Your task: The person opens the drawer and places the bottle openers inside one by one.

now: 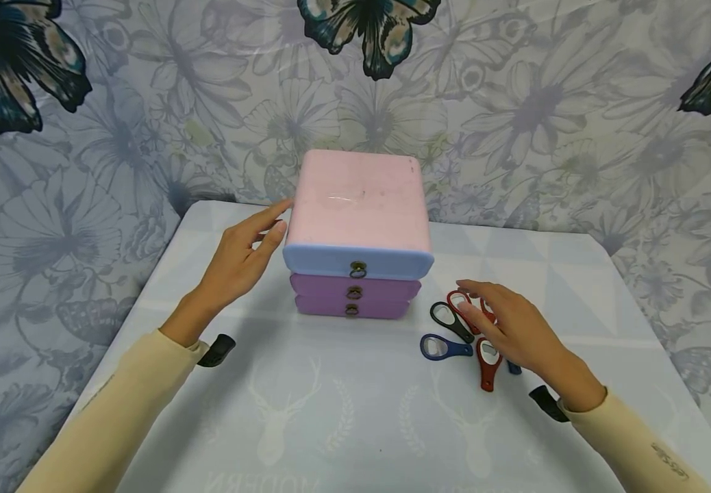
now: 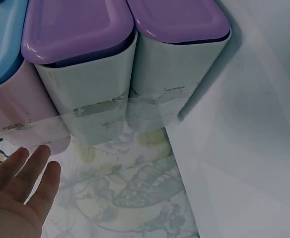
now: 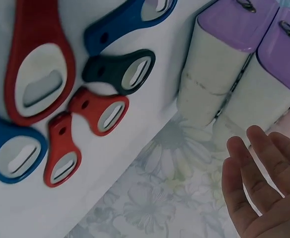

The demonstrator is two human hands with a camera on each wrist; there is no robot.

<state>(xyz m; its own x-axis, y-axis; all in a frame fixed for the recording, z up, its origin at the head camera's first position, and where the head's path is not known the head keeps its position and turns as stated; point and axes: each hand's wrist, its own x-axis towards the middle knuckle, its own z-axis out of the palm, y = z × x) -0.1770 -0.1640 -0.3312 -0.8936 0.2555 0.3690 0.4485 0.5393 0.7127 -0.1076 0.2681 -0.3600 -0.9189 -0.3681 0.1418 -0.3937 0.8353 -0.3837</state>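
Bottle openers (image 1: 463, 333), right of centre: right grip (image 1: 516, 327), spread, empty, is hovering by them, seemingly readying a pick-up calling for a pinch; left grip (image 1: 236, 262), likewise empty, is flanking drawer unit (image 1: 358, 212).

Faint lettering "MODERN" (image 1: 262, 483) stands on the tabletop (image 1: 368, 383).

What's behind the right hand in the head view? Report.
Parts of red bottle openers and one blue bottle opener show around the right hand; the blue one's ring is covered there.
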